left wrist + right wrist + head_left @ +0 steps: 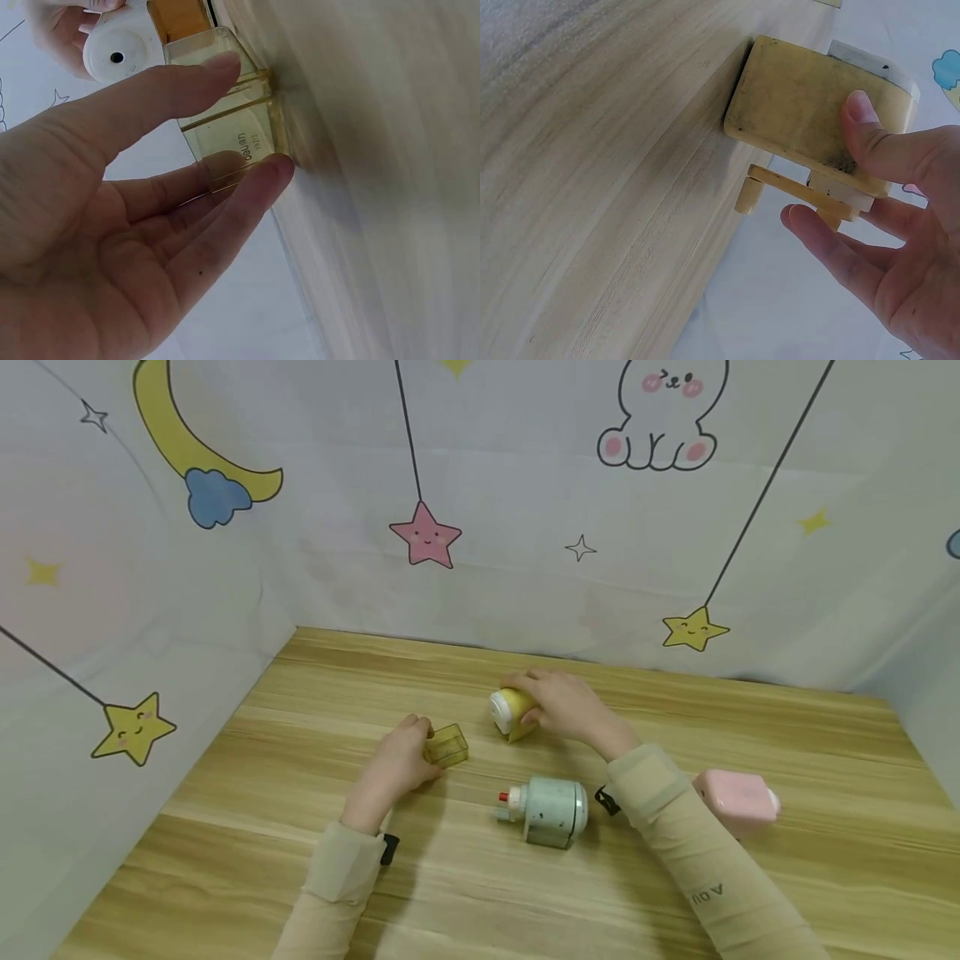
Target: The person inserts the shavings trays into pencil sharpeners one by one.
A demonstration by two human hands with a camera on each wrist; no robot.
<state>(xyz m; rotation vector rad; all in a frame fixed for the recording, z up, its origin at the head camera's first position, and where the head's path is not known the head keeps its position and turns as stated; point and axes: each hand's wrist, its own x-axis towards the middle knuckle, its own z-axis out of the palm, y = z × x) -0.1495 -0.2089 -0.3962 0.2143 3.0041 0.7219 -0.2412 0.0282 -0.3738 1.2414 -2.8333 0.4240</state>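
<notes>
My left hand [393,768] holds a see-through yellow shavings drawer [448,746] just above or on the table, thumb on one side and fingers on the other. Small lettering shows on the drawer [229,139] in the left wrist view. To the right and farther back, my right hand [566,706] grips a yellow crank pencil sharpener [519,700] by its body. The right wrist view shows the thumb on the smudged yellow casing [802,97] and the fingers at the side with the crank handle [795,191]. The sharpener's white front faces left.
A green pencil sharpener [551,810] with a red-tipped part lies on the wood-grain table [465,893] between my forearms. Beyond my right sleeve sits a pink sharpener [738,797], partly covered by the arm. A patterned cloth wall [510,602] bounds the table's back and sides.
</notes>
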